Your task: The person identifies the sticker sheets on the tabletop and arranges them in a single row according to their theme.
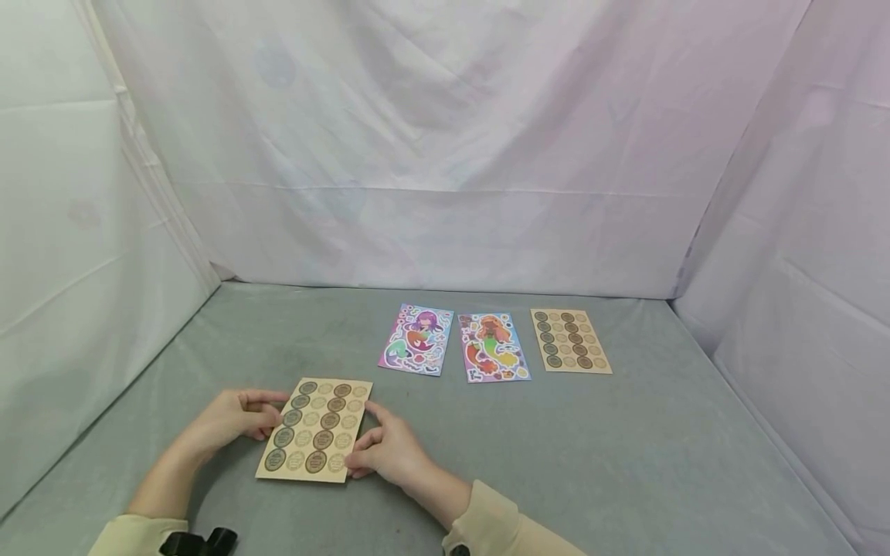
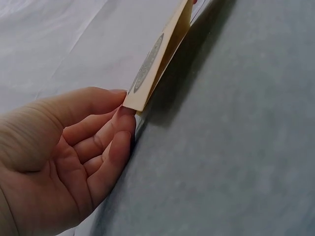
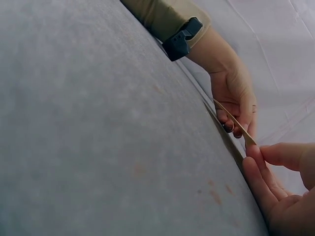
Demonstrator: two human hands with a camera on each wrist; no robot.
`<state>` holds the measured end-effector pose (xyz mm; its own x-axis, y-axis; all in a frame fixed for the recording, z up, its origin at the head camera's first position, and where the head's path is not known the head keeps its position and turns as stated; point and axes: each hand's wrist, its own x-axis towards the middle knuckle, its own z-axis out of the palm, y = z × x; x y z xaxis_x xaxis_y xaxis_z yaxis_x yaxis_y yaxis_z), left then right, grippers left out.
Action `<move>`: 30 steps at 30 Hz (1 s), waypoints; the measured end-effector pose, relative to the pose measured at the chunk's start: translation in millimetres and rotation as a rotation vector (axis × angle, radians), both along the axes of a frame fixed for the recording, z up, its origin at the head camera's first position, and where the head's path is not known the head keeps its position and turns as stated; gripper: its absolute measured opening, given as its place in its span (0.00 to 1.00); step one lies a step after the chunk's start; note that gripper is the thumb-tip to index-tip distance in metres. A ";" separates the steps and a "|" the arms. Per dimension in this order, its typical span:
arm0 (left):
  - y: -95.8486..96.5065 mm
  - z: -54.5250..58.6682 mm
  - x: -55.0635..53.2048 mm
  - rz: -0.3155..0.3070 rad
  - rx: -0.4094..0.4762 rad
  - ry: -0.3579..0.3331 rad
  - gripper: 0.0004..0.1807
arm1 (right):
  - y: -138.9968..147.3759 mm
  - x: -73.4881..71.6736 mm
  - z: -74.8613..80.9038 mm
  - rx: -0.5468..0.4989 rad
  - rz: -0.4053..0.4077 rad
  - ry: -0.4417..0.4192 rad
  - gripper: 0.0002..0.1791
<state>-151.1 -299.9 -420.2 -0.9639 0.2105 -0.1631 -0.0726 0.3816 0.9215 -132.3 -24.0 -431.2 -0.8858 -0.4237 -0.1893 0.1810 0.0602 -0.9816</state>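
Observation:
A tan sticker sheet [image 1: 314,429] with rows of round brown and grey labels is held just above the grey cloth in the head view. My left hand [image 1: 232,423] pinches its left edge. On the opposite edge my right hand [image 1: 391,452] grips it between thumb and fingers. Seen from the left wrist, the thumb and fingertips of the left hand [image 2: 74,147] meet at a corner of the sheet [image 2: 147,78], whose edge seems to have more than one layer. In the right wrist view the sheet [image 3: 234,120] appears edge-on, slightly raised.
Two colourful mermaid sticker sheets, one purple-haired [image 1: 417,340] and one orange-haired [image 1: 494,347], lie farther back. Right of them lies another tan label sheet [image 1: 572,341]. White curtains [image 1: 445,154] enclose the grey cloth-covered table [image 1: 626,463] at the back and sides.

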 end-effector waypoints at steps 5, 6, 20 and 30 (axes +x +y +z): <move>2.1 -0.2 0.3 -0.001 -0.032 0.007 0.30 | 0.3 0.9 -0.6 0.011 0.028 -0.012 0.51; 2.5 -0.2 0.1 -0.003 -0.038 0.011 0.29 | 0.3 0.7 -1.0 0.016 0.031 -0.013 0.52; 6.0 -0.1 -1.7 0.016 -0.121 0.004 0.31 | -2.6 -2.0 0.2 0.070 0.058 -0.043 0.51; 7.5 2.8 -1.2 0.006 -0.141 0.013 0.32 | -2.7 -3.6 0.8 0.077 0.072 -0.049 0.50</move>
